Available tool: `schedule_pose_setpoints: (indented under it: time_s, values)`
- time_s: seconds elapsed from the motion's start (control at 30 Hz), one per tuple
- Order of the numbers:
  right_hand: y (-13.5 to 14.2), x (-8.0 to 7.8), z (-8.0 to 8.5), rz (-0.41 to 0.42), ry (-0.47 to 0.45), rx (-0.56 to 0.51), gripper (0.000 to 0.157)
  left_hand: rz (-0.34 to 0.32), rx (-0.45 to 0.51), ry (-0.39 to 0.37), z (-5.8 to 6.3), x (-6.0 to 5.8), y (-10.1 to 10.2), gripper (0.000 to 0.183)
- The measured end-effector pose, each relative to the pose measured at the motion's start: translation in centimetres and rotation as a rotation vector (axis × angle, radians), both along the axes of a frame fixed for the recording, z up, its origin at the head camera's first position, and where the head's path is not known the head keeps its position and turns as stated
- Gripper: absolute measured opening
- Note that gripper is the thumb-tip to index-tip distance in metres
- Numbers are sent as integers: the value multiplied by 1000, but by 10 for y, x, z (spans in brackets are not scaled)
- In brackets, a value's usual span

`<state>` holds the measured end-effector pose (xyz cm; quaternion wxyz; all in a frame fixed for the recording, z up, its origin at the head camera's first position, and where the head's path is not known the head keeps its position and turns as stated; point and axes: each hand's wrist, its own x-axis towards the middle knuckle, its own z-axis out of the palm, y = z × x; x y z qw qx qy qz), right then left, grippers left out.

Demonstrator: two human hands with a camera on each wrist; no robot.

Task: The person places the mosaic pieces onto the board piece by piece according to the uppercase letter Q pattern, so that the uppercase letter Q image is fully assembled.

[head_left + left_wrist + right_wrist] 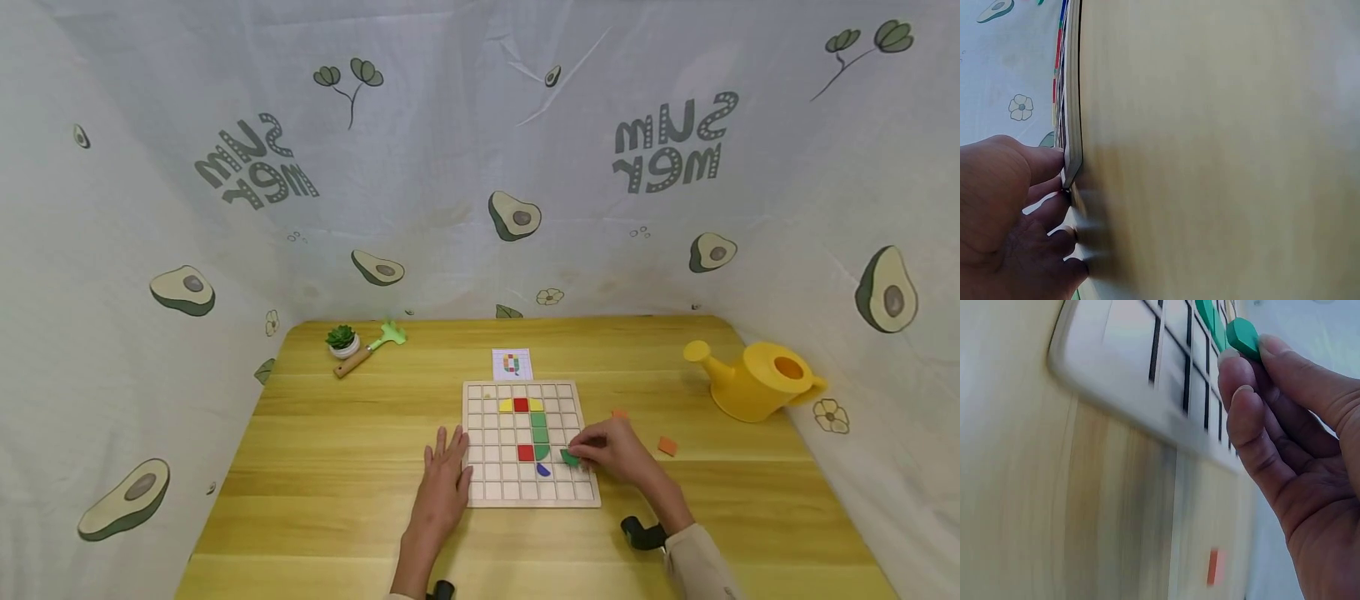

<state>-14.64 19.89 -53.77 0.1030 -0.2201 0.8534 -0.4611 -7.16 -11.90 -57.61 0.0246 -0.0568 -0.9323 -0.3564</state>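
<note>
A wooden grid board [495, 492] lies on the table, carrying yellow [506, 406], red [521, 405] and green [539, 435] pieces in its squares. A second red piece [526, 452] sits lower, beside a green piece with a rounded edge. Just below them is a blue piece [543, 470]. Between thumb and fingertips my right hand [617, 450] pinches a green piece [1244, 337] with a curved side, over the board's right part. My left hand [438, 492] rests along the board's left edge, fingers extended, its thumb touching the rim in the left wrist view.
A card [512, 364] printed with a coloured block pattern lies behind the board. Orange pieces [667, 446] are on the table to the right, near a yellow watering can [757, 383]. At the back left are a potted plant [343, 342] and a small hand rake [369, 350].
</note>
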Motion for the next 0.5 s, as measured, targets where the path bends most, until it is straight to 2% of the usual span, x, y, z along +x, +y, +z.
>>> schedule_pose_setpoints:
  time_s: [0.13,0.4,0.5]
  values:
    - [-15,-4,-1,6,-37,-17,8,4,8,-10,0,0,0,54]
    - [-43,-13,-2,35,28,-32,11,16,3,-25,0,0,0,54]
    - [-52,-16,-5,51,15,-27,11,10,15,-17,1,0,1,53]
